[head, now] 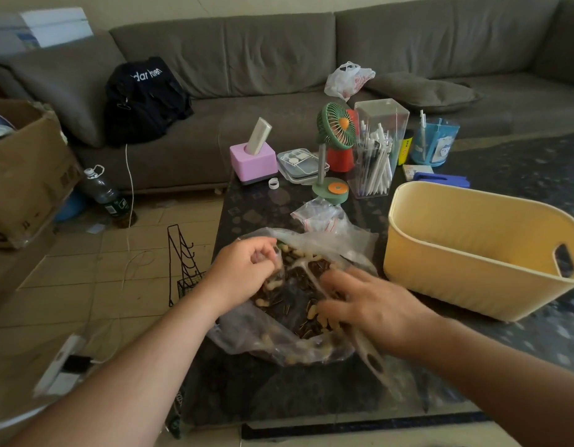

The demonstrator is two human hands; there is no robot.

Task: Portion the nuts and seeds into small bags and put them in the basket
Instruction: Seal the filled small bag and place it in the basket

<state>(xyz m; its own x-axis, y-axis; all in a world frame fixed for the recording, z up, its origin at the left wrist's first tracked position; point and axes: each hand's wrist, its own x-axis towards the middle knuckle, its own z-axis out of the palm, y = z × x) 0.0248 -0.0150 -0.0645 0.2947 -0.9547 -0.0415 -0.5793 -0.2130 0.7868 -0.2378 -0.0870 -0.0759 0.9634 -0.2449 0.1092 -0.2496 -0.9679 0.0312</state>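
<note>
Left hand [247,269] pinches small bag [276,272] over nut-and-seed bag [295,301] — right hand [369,304] blurred, grip unclear; yellow basket [472,253] right of it.

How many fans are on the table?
1. The green fan stands on the table behind the big bag of nuts, between the pink box and the clear pen box. None seems hidden.

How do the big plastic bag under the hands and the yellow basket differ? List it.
The big plastic bag is clear, soft and crumpled; the yellow basket is opaque and rigid with a cut-out handle.
The bag holds peanuts and dark seeds; no nuts or seeds show in the basket.
The left hand and right hand are at the bag's mouth; neither touches the basket.
Both are open-topped and sit on the dark table.
</note>
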